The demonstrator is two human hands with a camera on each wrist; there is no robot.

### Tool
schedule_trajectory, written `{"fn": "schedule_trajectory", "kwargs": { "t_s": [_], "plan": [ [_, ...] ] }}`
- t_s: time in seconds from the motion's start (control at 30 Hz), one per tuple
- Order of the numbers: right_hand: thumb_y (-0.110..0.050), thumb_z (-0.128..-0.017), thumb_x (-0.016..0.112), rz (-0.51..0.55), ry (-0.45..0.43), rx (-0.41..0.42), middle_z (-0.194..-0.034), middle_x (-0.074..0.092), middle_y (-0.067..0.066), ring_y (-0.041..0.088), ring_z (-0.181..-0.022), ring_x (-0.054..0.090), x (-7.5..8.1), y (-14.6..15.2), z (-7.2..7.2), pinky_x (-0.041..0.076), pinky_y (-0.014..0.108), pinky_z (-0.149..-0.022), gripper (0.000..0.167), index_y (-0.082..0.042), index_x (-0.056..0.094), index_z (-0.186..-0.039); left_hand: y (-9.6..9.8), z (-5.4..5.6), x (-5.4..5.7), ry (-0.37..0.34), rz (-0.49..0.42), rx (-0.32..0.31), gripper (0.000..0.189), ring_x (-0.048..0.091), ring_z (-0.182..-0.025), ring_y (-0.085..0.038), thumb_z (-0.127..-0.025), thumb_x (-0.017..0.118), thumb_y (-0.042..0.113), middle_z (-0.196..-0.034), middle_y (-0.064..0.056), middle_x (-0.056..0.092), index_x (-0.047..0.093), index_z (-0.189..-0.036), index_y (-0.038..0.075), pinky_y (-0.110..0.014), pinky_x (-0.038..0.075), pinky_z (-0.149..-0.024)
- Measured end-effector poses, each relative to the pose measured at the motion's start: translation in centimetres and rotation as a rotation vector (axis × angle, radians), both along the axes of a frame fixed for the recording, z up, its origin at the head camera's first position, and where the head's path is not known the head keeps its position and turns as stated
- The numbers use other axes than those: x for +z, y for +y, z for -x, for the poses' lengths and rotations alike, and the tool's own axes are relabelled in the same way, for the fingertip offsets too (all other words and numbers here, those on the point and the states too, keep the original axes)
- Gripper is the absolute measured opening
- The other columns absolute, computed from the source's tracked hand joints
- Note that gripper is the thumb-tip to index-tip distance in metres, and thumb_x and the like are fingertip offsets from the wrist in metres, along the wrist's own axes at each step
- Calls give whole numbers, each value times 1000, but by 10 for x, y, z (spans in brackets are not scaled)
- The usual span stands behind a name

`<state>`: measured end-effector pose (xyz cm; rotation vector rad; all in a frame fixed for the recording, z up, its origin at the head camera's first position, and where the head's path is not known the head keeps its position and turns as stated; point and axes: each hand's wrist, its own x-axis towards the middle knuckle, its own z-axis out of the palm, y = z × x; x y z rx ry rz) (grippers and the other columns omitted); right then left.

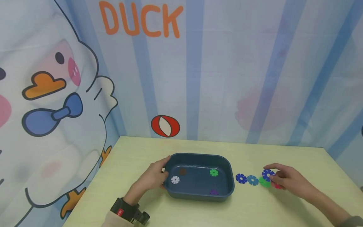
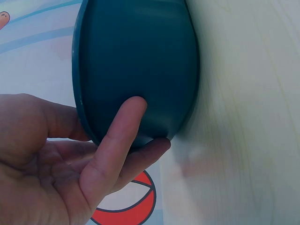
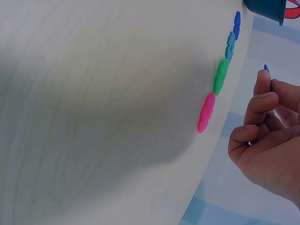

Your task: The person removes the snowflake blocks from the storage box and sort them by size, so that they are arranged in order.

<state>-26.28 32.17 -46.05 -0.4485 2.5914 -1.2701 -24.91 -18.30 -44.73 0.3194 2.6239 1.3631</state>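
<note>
My left hand [image 1: 151, 176] grips the left end of a dark blue plastic tub [image 1: 198, 199]; in the left wrist view, fingers lie against its outer wall. Inside it are a white notched disc [image 1: 175, 179], a brown one [image 1: 182, 171], a green one [image 1: 214, 172] and a purple one [image 1: 214, 192]. My right hand [image 1: 295, 183] pinches a blue notched disc [image 1: 267, 174] between thumb and fingertip, above the table. Below it runs a row: dark blue disc [image 1: 241, 178], light blue disc [image 1: 252, 180], green disc [image 3: 221, 76] and pink disc [image 3: 206, 112].
The pale wooden table [image 1: 136, 148] backs onto a striped cloth [image 1: 218, 78] printed with a duck and a red ball. The row of discs begins just right of the tub. A black wrist strap [image 1: 124, 209] sits on my left forearm.
</note>
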Motion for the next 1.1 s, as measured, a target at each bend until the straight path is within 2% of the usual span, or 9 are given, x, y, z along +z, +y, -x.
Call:
{"fn": "schedule_trajectory", "kwargs": {
  "t_s": [0.23,0.4,0.6,0.77,0.93,1.1],
  "plan": [
    [-5,-107,57,-40,15,-37,-73,57,5,12,-56,44,-6,19,0,40,28,-48,39,8,53,-143,-1,0,0,-3,-3,-1,69,77,-89,-31,-98,52,-11,-149,-35,54,33,-164,-2,-36,66,-52],
    [-7,-109,54,-27,-18,-69,-79,66,9,13,-57,45,-12,34,1,41,29,-51,34,11,51,-138,-1,1,-1,-2,-4,-2,69,76,-91,-31,-98,51,-11,-148,-35,54,33,-164,-2,-35,65,-52],
    [-8,-110,53,-38,-36,-114,-79,66,11,12,-55,41,-14,49,1,40,29,-50,33,11,50,-137,-1,1,-1,3,-4,-5,69,77,-88,-31,-97,51,-11,-148,-36,54,33,-164,-3,-36,65,-51],
    [-6,-109,53,-70,-83,-156,-79,68,9,11,-55,41,-15,58,3,41,25,-49,33,13,51,-136,-1,1,0,8,-1,-10,69,77,-90,-32,-97,50,-11,-148,-36,54,33,-163,-3,-35,65,-51],
    [-5,-108,52,-75,-149,-188,-79,70,6,11,-58,50,-18,65,3,43,24,-51,34,15,50,-136,-1,0,0,8,-3,-10,69,77,-91,-32,-97,50,-11,-148,-36,54,33,-163,-3,-35,66,-52],
    [-4,-108,51,-101,-170,-194,-78,69,4,12,-60,53,-22,69,4,44,24,-52,33,15,50,-135,0,0,-1,10,-11,-13,69,77,-93,-33,-97,50,-11,-149,-35,54,33,-164,-3,-35,66,-52]
  ]
}}
